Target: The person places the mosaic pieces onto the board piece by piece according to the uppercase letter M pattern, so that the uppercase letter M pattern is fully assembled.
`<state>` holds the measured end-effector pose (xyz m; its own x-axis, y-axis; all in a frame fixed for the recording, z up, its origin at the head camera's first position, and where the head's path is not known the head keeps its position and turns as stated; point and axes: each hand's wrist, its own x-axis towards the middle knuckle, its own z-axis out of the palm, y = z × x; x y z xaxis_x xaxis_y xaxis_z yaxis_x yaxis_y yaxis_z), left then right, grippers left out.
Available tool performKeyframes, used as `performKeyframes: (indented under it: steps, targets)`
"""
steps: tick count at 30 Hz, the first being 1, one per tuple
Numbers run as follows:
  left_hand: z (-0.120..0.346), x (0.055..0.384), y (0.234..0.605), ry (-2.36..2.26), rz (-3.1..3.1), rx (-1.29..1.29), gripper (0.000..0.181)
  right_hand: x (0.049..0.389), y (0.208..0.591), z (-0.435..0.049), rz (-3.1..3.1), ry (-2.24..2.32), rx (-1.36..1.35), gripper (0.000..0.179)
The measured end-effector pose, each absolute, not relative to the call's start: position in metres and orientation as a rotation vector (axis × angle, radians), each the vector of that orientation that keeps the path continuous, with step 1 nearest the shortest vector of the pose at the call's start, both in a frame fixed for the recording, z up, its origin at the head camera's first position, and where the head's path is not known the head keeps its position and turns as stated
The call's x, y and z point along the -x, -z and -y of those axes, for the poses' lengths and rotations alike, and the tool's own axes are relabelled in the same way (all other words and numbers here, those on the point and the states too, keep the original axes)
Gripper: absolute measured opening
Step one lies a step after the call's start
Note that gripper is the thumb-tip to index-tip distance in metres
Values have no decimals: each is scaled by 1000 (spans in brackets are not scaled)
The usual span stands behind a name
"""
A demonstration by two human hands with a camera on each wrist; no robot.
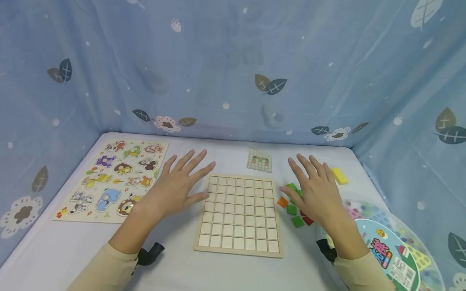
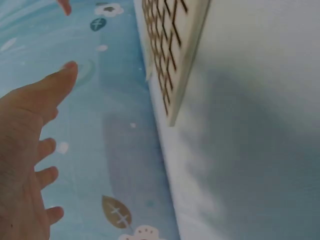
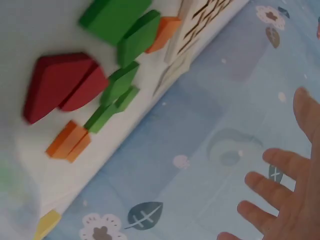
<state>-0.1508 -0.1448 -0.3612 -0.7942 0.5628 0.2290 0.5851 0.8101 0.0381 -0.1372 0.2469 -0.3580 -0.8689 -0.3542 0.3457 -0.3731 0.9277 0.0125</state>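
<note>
Both hands hover with fingers spread on either side of a wooden grid board [image 1: 238, 216], and neither holds anything. My left hand [image 1: 174, 190] is at the board's left edge, its thumb close to the rim. My right hand [image 1: 316, 188] hangs above a loose group of coloured tiles, partly hiding them. Among these are green tiles [image 1: 297, 221], an orange tile [image 1: 282, 202] and red tiles [image 1: 308, 220]. In the right wrist view the red tiles [image 3: 60, 85] and green tiles [image 3: 117, 22] lie on the white table. Behind the board lies a small pattern card [image 1: 259, 161] with a coloured grid picture.
An animal peg puzzle [image 1: 109, 182] lies on the left of the white table [image 1: 171, 266]. A yellow block [image 1: 339, 176] sits at the back right. A clear round container with a printed label [image 1: 389, 250] stands at the front right. Blue patterned cloth [image 1: 218, 72] encloses the table's back and sides.
</note>
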Motion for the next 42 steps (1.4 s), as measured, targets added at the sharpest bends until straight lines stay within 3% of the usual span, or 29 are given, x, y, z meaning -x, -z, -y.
performKeyframes:
  steps: [11, 25, 42]
  targets:
    - [144, 150, 385, 276, 2876, 972, 82, 131, 367, -269, 2820, -85, -603, 83]
    - [146, 144, 397, 570, 3066, 1044, 85, 131, 367, -291, 3039, -335, -772, 76]
    - [152, 148, 407, 650, 3185, 1108, 91, 141, 373, -305, 3203, -663, -854, 44]
